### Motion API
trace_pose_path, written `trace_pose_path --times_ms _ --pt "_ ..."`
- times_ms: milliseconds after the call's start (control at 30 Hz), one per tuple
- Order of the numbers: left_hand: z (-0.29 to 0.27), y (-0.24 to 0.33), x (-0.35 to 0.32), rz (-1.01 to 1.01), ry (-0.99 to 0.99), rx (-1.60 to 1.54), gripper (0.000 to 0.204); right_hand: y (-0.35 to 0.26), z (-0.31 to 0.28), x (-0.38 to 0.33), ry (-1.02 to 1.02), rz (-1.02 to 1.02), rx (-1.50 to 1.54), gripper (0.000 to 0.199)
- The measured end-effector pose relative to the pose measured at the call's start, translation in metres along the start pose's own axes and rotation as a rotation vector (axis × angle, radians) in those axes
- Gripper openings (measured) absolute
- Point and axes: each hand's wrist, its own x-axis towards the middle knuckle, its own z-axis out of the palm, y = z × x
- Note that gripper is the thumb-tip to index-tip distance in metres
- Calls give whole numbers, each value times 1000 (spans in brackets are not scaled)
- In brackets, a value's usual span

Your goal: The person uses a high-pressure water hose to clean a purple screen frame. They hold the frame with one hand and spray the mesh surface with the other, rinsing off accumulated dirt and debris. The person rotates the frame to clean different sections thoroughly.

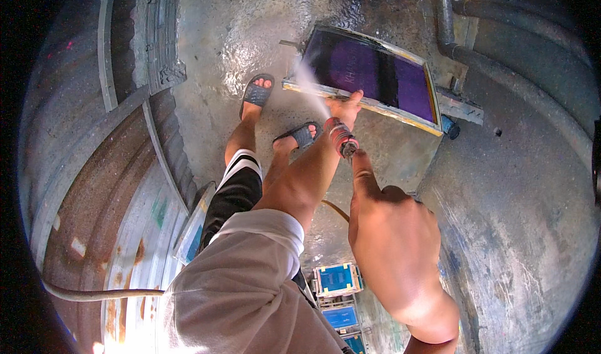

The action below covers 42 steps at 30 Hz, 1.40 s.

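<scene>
A framed screen (410, 85), purple and black within a pale, stained frame, is seen at the upper right of centre in the frame. Its lower edge is met by the left grip (343, 111), whose thumb is laid over the rim; the grip appears clamped there, though the other fingers are largely hidden. Near the centre, a red-banded spray nozzle (341, 138) is held by the right grip (394, 247), with the index finger stretched to its rear end and the other fingers curled; what lies beneath them is hidden. A white jet (310, 85) is sent from the nozzle toward the upper left, across the screen's left end. Dark sandals (256, 94) are worn on the wet floor (241, 60), left of centre. Blue framed panels (338, 279) are seen at the bottom centre, and a hose (103, 295) at the lower left.
</scene>
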Motion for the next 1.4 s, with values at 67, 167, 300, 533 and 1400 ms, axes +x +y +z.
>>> trace_pose_path --times_ms 67,167,300,533,1400 --pt "0 4 -4 -23 -21 9 91 -1 0 7 45 12 -4 45" --pt "5 11 -7 -76 -3 23 93 1 3 8 43 4 6 45" --pt "2 6 -2 -71 21 29 93 1 7 10 42 -70 -67 54" --pt "0 3 3 -97 30 56 90 -2 8 17 60 -73 -65 53" --pt "5 29 -21 -48 39 154 91 10 17 40 139 -8 -59 51"
